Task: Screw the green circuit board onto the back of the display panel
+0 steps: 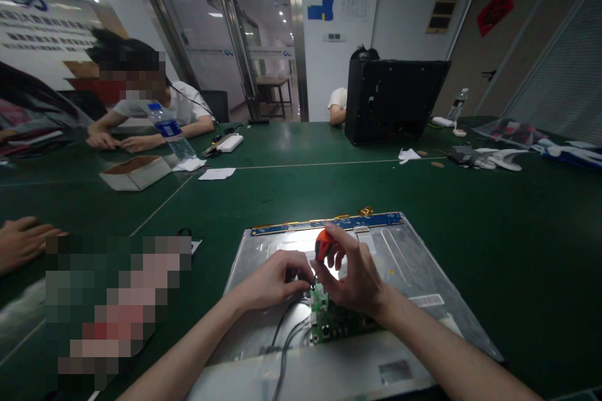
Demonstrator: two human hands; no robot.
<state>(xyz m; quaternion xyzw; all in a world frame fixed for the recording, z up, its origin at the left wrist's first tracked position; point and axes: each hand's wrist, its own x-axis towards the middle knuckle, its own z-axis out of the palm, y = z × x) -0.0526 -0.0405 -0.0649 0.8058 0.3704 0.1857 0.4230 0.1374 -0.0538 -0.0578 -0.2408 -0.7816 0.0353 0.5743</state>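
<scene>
A silvery display panel [470,326] lies on the table in front of me, its metal back facing up. On it sits a green circuit board [322,322], with dark cables [283,351] running from its left edge. My right hand [360,276] grips a stubby red-and-black screwdriver [323,243], its tip pointing down at the board's upper left corner. Beside that tip, the fingers of my left hand [282,276] are pinched together; what they hold, if anything, is hidden. A narrow blue circuit strip [380,220] runs along the panel's far edge.
A black box-like casing [399,100] stands across the green table [291,188]. Farther left are a water bottle [172,131] and an open carton [136,175]. Another person's hand [28,241] rests at the left edge. Cables and white parts [493,158] lie at the right.
</scene>
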